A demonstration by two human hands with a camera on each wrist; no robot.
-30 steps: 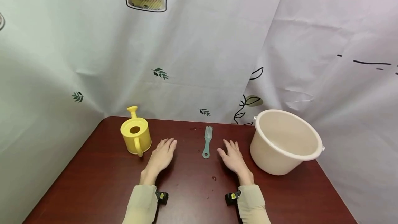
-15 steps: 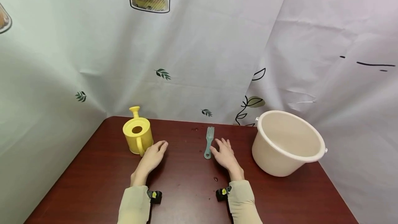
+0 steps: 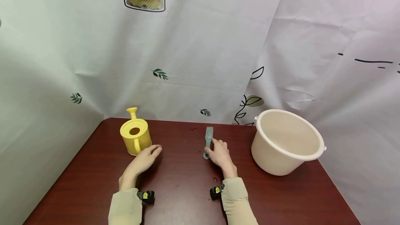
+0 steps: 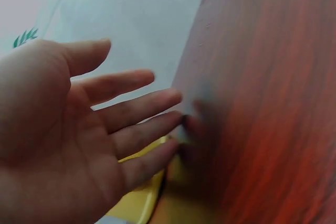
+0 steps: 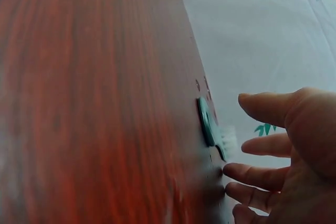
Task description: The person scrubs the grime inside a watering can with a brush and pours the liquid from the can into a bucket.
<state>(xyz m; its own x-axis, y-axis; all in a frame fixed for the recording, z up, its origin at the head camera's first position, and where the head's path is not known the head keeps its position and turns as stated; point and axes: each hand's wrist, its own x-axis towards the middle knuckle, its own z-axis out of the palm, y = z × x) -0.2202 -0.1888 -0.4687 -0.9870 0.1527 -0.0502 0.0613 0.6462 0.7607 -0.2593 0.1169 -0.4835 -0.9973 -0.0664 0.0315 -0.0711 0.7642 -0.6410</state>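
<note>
A small teal brush [image 3: 209, 134] with pale bristles and a hole in its handle lies on the table. My right hand [image 3: 220, 153] is at its handle, thumb on the left side and fingers on the right. From the right wrist view, the fingers [image 5: 257, 177] look relaxed and apart from the brush [image 5: 208, 124]. My left hand [image 3: 143, 160] hovers low beside a yellow watering can [image 3: 143, 141], its fingers loosely extended and holding nothing. In the left wrist view, the fingers partly cover the can [image 4: 139, 203]; whether they touch it I cannot tell.
A cream bucket [image 3: 268, 155] stands upright at the right of the dark red table [image 3: 181, 190]. A pale curtain [image 3: 193, 51] with leaf prints hangs along the back and sides. Small wet drops [image 3: 215, 179] dot the tabletop.
My right hand has moved left from beside the bucket to the brush handle. My left hand has drawn back left and nearer to me, its fingers more bent.
</note>
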